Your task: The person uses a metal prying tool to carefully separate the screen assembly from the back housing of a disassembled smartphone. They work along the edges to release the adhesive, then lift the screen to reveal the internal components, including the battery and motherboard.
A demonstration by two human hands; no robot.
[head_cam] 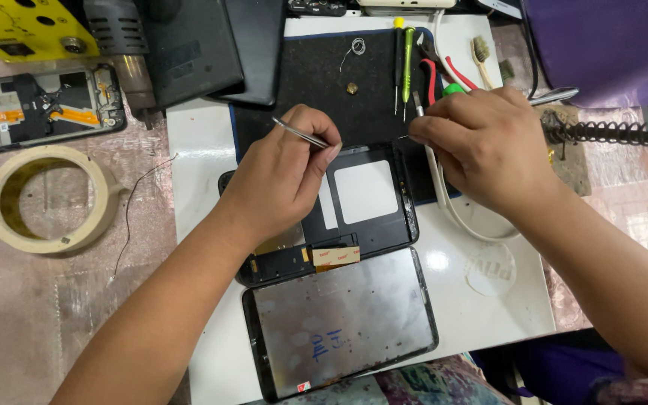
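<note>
Head view: left hand sits over the opened tablet frame at mid-counter, grip pinched shut on metal tweezers, whose tips point far-left. Right hand is just right of it, over the frame's far-right corner, fingers pinched together on a thin pointed tool with its tip aimed left toward the other hand; what kind of tool it is cannot be told. A white cable runs out from under the right hand and loops across the white counter. Detached tablet screen lies back-up just near of the frame, edges touching, with blue scribbles on its silvery back. Black work mat lies far of the frame, with a small brass part on it and screwdrivers on its right edge. Red-handled pliers and a brush lie right of those. Masking tape roll sits far left, with an opened phone beyond it.
</note>
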